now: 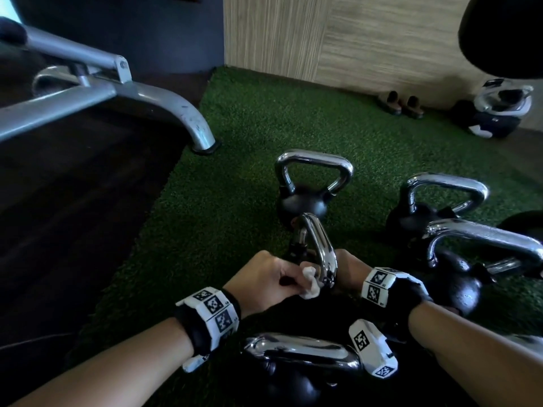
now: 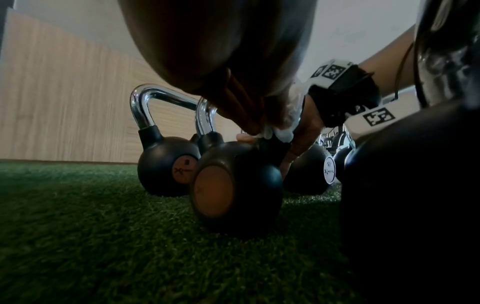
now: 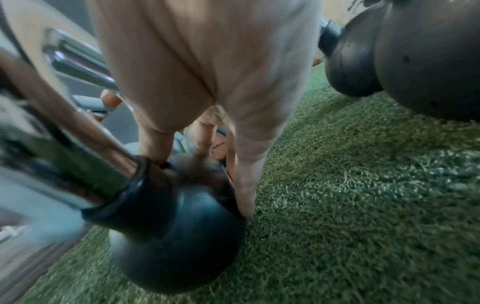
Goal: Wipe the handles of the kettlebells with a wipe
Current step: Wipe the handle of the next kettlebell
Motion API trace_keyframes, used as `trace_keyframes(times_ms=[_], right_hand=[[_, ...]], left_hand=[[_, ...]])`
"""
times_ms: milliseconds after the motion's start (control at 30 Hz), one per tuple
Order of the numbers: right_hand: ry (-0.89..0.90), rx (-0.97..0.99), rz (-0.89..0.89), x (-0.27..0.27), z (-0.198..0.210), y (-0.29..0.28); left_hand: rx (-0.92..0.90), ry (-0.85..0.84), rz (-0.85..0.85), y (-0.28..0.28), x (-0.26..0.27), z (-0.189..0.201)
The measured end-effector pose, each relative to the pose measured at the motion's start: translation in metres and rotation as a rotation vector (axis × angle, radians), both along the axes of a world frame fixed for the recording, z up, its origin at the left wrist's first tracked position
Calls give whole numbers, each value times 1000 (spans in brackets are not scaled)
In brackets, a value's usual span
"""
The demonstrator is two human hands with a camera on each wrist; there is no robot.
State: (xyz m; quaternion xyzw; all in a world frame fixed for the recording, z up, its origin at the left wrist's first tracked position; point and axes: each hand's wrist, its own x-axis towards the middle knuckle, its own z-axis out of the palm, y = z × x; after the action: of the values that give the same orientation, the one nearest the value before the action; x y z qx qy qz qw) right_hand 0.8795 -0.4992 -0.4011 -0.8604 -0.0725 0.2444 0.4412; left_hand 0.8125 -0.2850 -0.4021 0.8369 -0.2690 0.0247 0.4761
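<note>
Here, from the head view: crumpled white wipe (image 1: 309, 282) pinched in the curled fingers of the left hand (image 1: 266, 282), pressed against the near leg of a polished chrome handle (image 1: 321, 254) on a black round kettlebell standing on green turf (image 1: 235, 160); handle loop seen edge-on, long axis running away from the viewer. Right hand (image 1: 348, 267) mostly hidden behind that handle. Four more chrome-handled kettlebells crowding close, the farthest one (image 1: 307, 186) upright just beyond; grey tubular bench frame (image 1: 117, 89) at left, a pair of shoes (image 1: 401, 104) by the wood-grain wall. From the left wrist: wipe (image 2: 283, 131) bunched at the foot of the handle, above a matte ball with an orange disc (image 2: 215, 191). From the right wrist: blurred; right hand (image 3: 207, 82) with straight fingers spread down over the ball (image 3: 182, 236), fingertips touching it.
</note>
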Motion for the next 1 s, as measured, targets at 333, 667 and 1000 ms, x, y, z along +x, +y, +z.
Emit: trace_keyframes(times_ms=[333, 667, 1000], right_hand=[[-469, -29, -301, 22, 73, 0], [-727, 198, 87, -15, 113, 38], [-623, 201, -165, 0, 100, 18]], left_hand=[[-533, 575, 328, 26, 21, 40], [-708, 792, 211, 31, 36, 77], [-376, 643, 241, 20, 39, 71]])
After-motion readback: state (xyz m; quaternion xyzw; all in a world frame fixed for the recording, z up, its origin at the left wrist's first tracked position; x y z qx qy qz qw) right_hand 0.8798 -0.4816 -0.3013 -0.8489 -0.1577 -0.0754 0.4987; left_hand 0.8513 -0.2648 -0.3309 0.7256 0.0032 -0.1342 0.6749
